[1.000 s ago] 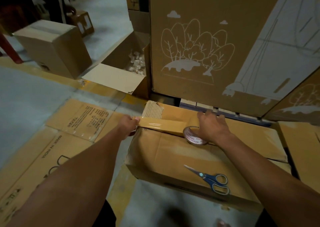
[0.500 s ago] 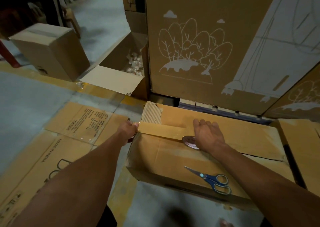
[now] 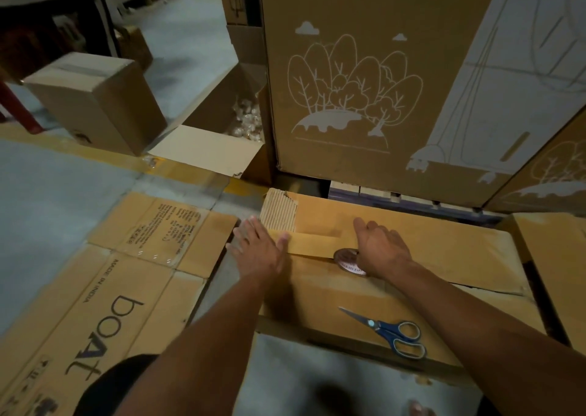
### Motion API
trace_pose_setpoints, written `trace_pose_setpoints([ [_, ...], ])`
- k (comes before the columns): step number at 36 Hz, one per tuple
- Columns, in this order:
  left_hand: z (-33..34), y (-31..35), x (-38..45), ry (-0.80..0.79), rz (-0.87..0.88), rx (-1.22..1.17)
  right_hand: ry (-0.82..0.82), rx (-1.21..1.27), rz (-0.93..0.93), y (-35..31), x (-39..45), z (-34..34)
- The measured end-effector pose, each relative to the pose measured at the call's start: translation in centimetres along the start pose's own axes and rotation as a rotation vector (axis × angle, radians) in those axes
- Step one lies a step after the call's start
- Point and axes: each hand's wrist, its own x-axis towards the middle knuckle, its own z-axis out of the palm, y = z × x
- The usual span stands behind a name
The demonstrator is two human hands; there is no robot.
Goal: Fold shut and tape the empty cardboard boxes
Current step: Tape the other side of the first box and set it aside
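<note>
We had a big flat cardboard box [image 3: 364, 295] lying on the floor in front of us, close to a tall printed carton [image 3: 364, 98]. Its two top flaps were folded down and met along a seam. A strip of brown tape [image 3: 312, 245] ran along that seam at the left end.

Our left hand [image 3: 258, 250] lay flat with its fingers spread, pressing the end of the tape down at the box's left edge. It gripped nothing. Our right hand [image 3: 379, 249] was curled over the tape roll [image 3: 347, 261], which sat on the box top against the seam.

Blue scissors [image 3: 393, 331] lay on the box, near our side. Flat sheets of cardboard [image 3: 104, 288] lay on the floor to the left, and a small closed box [image 3: 95, 98] stood farther away.

We thought the box would feel light, because it was empty. The flaps looked bendy, so pushing hard in the middle could make them sag. The tape would be thin and sticky, and it could wrinkle. The best place to hold seemed to be the roll, pulled along the seam, while the flat hand rubbed the tape down behind it.
</note>
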Motion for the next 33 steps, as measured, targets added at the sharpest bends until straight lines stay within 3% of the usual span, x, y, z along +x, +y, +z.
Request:
trace_pose_setpoints([
  [6, -0.8, -0.7, 1.7, -0.021, -0.01, -0.329, 0.01, 0.075, -0.017, 0.7, -0.5, 0.0],
  [13, -1.7, -1.3, 2.4, -0.045, -0.137, -0.415, -0.029, 0.15, -0.032, 0.9, -0.5, 0.0],
  [15, -1.8, -1.2, 2.1, -0.052, -0.182, -0.339, -0.027, 0.151, -0.033, 0.7, -0.4, 0.0],
  [17, -1.6, -0.9, 1.3, -0.012, -0.197, -0.076, -0.02, 0.156, -0.029, 0.7, -0.3, 0.0],
  [19, -1.0, -0.4, 0.2, 0.034, -0.086, 0.084, -0.01, 0.177, -0.021, 0.6, -0.2, 0.2],
  [24, 1.4, 0.9, -2.6, -0.003, 0.163, 0.231, 0.012, 0.187, -0.029, 0.5, -0.1, 0.6],
  [33, 2.8, 2.9, -3.8, -0.154, 0.52, 0.339, -0.008, 0.257, -0.063, 0.6, 0.0, 1.0],
])
